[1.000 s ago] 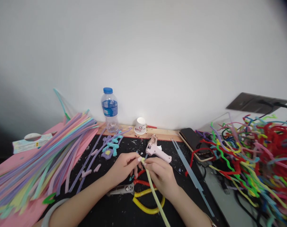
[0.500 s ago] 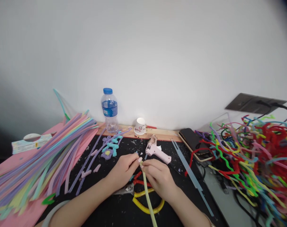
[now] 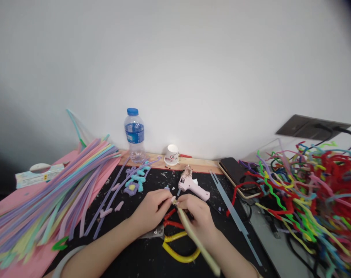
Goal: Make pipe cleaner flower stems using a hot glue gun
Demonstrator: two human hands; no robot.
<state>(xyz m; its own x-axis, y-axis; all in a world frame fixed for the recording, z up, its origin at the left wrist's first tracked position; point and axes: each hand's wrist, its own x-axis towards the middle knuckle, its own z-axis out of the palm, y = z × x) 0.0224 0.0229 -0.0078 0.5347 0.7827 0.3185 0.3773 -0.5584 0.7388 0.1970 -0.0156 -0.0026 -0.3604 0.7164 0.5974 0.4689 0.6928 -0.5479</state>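
A pale yellow pipe cleaner (image 3: 197, 241) runs from between my fingertips down toward the lower right. My right hand (image 3: 199, 218) is closed, pinching it close to its upper end. My left hand (image 3: 152, 210) is closed too, its thumb and fingers meeting at that same end; the small tip there is partly covered by the fingers. Beneath the hands lie pliers with red and yellow handles (image 3: 181, 256), their head mostly hidden. Just beyond the fingers a pale pink glue gun (image 3: 193, 187) rests on the black mat (image 3: 129, 255).
Pastel pipe cleaners (image 3: 56, 193) are heaped at left, and a colourful tangle (image 3: 314, 193) fills the right. A bottle (image 3: 135, 135) and paper cup (image 3: 172, 155) stand by the wall. Also here are a phone (image 3: 236, 172), glue sticks (image 3: 229, 200) and a purple-and-turquoise piece (image 3: 136, 179).
The free end of the yellow pipe cleaner has swung to the right, in front of my right wrist. Both hands stay together, with the right fingers slightly turned.
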